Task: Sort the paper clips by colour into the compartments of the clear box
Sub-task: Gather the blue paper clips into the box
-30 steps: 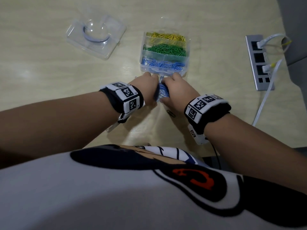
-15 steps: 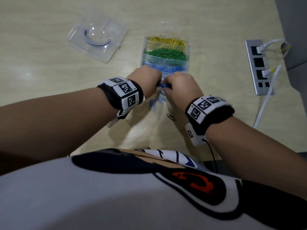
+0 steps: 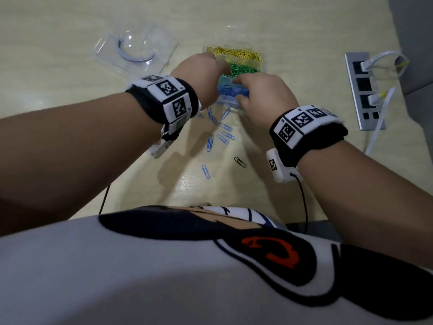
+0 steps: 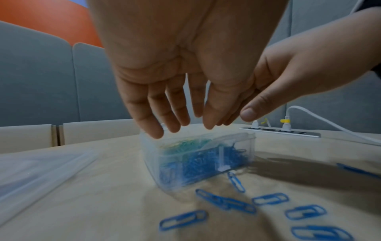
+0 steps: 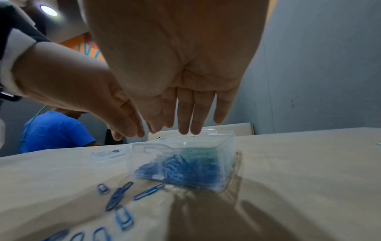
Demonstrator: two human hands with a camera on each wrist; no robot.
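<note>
Head view: both hands, left [image 3: 199, 76] and right [image 3: 262, 97], hover open-fingered, holding nothing; no legible writing.

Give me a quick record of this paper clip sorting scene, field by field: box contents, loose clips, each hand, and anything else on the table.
box: clear box, yellow, green and blue clips in separate compartments
loose clips: several blue clips and one black clip on the table, in front of the box
left hand: left hand over the box, fingers straight, holding nothing
right hand: right hand over the box, fingers straight, holding nothing
other: clear lid far left; power strip right
</note>
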